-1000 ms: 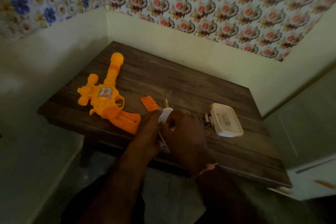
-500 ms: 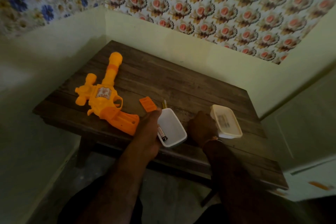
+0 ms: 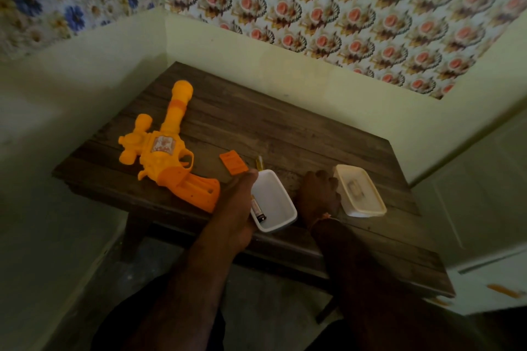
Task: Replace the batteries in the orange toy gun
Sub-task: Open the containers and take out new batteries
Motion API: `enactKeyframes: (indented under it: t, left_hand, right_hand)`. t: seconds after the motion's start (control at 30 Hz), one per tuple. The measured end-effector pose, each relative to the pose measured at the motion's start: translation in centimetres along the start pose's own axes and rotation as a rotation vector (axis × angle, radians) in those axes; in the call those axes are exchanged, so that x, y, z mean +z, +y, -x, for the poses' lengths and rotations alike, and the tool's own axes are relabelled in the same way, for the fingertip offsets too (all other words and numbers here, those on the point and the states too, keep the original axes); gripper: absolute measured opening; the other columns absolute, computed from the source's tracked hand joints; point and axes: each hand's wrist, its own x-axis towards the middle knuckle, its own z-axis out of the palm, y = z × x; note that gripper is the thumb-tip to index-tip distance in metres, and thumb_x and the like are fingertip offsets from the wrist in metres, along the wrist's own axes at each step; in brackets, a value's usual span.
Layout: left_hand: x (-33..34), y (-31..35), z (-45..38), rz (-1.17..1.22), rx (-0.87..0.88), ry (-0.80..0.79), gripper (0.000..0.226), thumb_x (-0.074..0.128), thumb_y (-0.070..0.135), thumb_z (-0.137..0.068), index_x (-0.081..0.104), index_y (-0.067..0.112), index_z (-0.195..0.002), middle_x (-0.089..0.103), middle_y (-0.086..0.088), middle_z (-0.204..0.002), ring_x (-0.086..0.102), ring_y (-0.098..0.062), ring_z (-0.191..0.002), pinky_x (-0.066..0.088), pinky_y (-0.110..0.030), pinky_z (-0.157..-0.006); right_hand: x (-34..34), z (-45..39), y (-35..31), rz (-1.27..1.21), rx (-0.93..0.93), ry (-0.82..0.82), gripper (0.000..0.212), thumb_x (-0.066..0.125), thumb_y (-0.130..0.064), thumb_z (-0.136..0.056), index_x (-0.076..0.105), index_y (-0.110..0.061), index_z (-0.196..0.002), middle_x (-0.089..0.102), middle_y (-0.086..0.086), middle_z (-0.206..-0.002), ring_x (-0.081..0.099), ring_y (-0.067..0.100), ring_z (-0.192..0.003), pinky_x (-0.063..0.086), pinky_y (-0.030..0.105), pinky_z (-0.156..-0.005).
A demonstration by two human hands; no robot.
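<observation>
The orange toy gun (image 3: 159, 157) lies on its side at the left of the wooden table (image 3: 285, 134), its grip pointing at me. Its orange battery cover (image 3: 233, 164) lies loose to the right of it, with one battery (image 3: 259, 162) on the wood beside it. My left hand (image 3: 238, 202) grips the left rim of a small white container (image 3: 282, 196) that has a battery (image 3: 258, 209) inside. My right hand (image 3: 318, 196) rests knuckles-up on the table between the container and its white lid (image 3: 360, 194). Its fingertips point down and are hidden.
The table stands in a corner, with walls close behind and to the left. A pale cabinet (image 3: 484, 208) stands to the right. The table's near edge runs under my forearms.
Both hands held the container together a second ago. My right hand has let go and moved right to the spot beside the lid, covering batteries that lay there. The container now sits upright.
</observation>
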Motion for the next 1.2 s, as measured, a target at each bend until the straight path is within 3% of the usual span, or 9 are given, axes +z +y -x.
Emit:
enactKeyframes:
  t: [0.2, 0.4, 0.5, 0.67, 0.8, 0.97, 1.07, 1.2]
  left_hand:
    - [-0.1, -0.1, -0.2, 0.002, -0.003, -0.02, 0.038, 0.053, 0.042, -0.094, 0.063, 0.014, -0.118, 0.064, -0.022, -0.117, 0.061, -0.038, -0.104, 0.05, -0.054, -0.089]
    - [-0.1, 0.0, -0.2, 0.004, 0.013, -0.02, 0.037, 0.053, 0.04, -0.095, 0.063, 0.013, -0.118, 0.064, -0.021, -0.111, 0.062, -0.035, -0.097, 0.05, -0.052, -0.089]
    - [0.0, 0.1, 0.0, -0.004, 0.005, 0.002, 0.037, 0.054, 0.04, -0.094, 0.063, 0.014, -0.118, 0.065, -0.02, -0.114, 0.061, -0.039, -0.107, 0.049, -0.055, -0.092]
    - [0.0, 0.2, 0.1, -0.013, 0.009, 0.02, 0.038, 0.055, 0.043, -0.093, 0.064, 0.017, -0.118, 0.064, -0.02, -0.117, 0.06, -0.04, -0.109, 0.047, -0.061, -0.094]
    - [-0.1, 0.1, 0.1, -0.003, 0.011, 0.006, 0.039, 0.055, 0.043, -0.092, 0.063, 0.017, -0.12, 0.064, -0.019, -0.117, 0.061, -0.039, -0.108, 0.048, -0.061, -0.093]
    - [-0.1, 0.3, 0.4, 0.002, -0.01, 0.008, 0.037, 0.057, 0.043, -0.092, 0.063, 0.019, -0.12, 0.065, -0.018, -0.116, 0.061, -0.038, -0.107, 0.047, -0.061, -0.094]
    - [-0.1, 0.5, 0.4, 0.001, 0.0, 0.019, 0.036, 0.056, 0.042, -0.093, 0.063, 0.018, -0.12, 0.065, -0.017, -0.115, 0.061, -0.038, -0.107, 0.048, -0.059, -0.094]
    - [0.0, 0.5, 0.4, 0.014, 0.018, 0.02, 0.036, 0.054, 0.039, -0.094, 0.06, 0.016, -0.121, 0.063, -0.018, -0.116, 0.06, -0.039, -0.107, 0.045, -0.061, -0.096]
  right_hand:
    - [-0.3, -0.2, 0.4, -0.027, -0.052, 0.004, 0.029, 0.051, -0.021, -0.092, 0.053, -0.011, -0.119, 0.04, 0.016, -0.134, 0.042, 0.038, -0.121, 0.043, 0.048, -0.094]
    - [-0.5, -0.6, 0.3, 0.007, -0.163, -0.024, 0.024, 0.054, -0.023, -0.088, 0.058, -0.01, -0.108, 0.054, 0.017, -0.118, 0.053, 0.037, -0.108, 0.048, 0.044, -0.09]
    - [-0.5, -0.4, 0.0, -0.076, -0.16, -0.008, 0.023, 0.055, -0.026, -0.089, 0.058, -0.012, -0.106, 0.053, 0.017, -0.115, 0.055, 0.037, -0.103, 0.049, 0.041, -0.087]
    - [-0.7, -0.6, 0.2, -0.208, -0.111, -0.084, 0.044, 0.066, -0.03, -0.083, 0.053, -0.016, -0.123, 0.055, 0.015, -0.122, 0.056, 0.033, -0.109, 0.047, 0.039, -0.09]
    - [-1.1, -0.9, 0.3, -0.306, -0.14, -0.131, 0.033, 0.068, -0.026, -0.083, 0.063, -0.016, -0.114, 0.062, 0.01, -0.119, 0.058, 0.025, -0.108, 0.048, 0.035, -0.09]
    - [-1.1, -0.5, 0.1, -0.336, -0.124, -0.111, 0.034, 0.062, -0.018, -0.088, 0.059, -0.013, -0.122, 0.059, 0.011, -0.125, 0.056, 0.026, -0.112, 0.046, 0.036, -0.095]
    - [-2.1, 0.2, -0.1, -0.431, -0.109, -0.077, 0.031, 0.059, -0.013, -0.088, 0.06, -0.014, -0.12, 0.063, 0.009, -0.118, 0.06, 0.022, -0.101, 0.048, 0.03, -0.083]
    - [-5.5, 3.1, -0.9, -0.655, -0.137, 0.113, 0.02, 0.059, -0.014, -0.089, 0.065, -0.023, -0.105, 0.063, -0.005, -0.087, 0.056, 0.002, -0.068, 0.043, 0.016, -0.057]
